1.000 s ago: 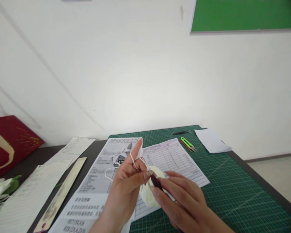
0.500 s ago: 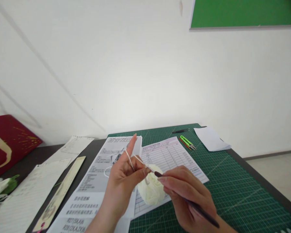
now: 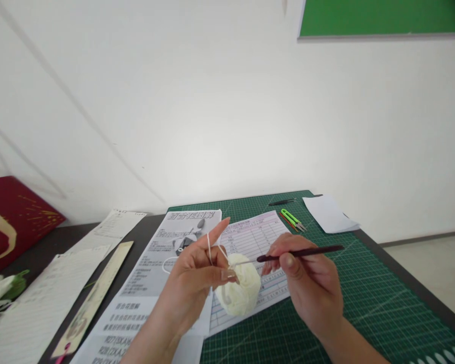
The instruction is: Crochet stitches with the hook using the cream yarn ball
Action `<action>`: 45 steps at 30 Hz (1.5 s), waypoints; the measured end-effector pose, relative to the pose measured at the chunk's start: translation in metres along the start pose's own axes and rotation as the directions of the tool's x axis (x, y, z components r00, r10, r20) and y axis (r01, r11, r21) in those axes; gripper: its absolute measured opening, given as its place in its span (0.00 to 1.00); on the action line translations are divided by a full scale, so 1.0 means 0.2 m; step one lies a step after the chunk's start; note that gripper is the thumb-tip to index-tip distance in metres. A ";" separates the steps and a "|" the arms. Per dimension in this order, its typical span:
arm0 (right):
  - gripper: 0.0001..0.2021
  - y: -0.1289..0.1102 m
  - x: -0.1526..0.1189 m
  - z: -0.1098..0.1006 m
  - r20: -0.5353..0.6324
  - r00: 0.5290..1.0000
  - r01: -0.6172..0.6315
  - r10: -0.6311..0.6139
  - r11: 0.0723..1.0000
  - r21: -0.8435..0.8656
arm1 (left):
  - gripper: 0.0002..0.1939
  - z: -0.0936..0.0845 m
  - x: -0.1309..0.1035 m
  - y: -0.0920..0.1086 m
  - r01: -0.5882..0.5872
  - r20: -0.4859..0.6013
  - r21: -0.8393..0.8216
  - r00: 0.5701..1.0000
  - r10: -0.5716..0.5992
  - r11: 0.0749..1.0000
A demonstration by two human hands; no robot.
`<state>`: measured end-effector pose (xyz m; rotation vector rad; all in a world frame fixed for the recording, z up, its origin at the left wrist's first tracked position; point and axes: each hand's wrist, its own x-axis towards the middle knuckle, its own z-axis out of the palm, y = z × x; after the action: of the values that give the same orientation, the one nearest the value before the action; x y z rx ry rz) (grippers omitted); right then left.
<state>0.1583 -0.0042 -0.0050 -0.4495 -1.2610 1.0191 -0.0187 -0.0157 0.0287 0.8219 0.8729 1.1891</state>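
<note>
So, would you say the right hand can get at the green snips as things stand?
Probably yes: nothing covers the green snips beyond the right hand, though that hand holds the dark-handled hook.

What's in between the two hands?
In the head view, a thin hook with a dark brown handle bridges the gap. Behind it show a round, pale yellow yarn ball and a white printed sheet.

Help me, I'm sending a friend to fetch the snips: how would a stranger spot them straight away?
Look to the green gridded cutting mat. Toward its far edge, between a printed table sheet and white paper, lie the snips. Their bright green handle and metal blades set them apart from the thin orange-red stick beside them and the dark slim tool beyond.
</note>
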 end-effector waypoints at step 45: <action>0.23 0.07 -0.06 0.03 0.393 0.810 0.582 -0.435 0.684 -0.441 | 0.31 0.08 0.02 -0.13 -0.172 -0.204 -0.179 0.970 0.134 0.969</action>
<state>0.1474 -0.0080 -0.0210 -0.3573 -1.7992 0.2119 0.0066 -0.0186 0.0110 0.6309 0.8415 1.4845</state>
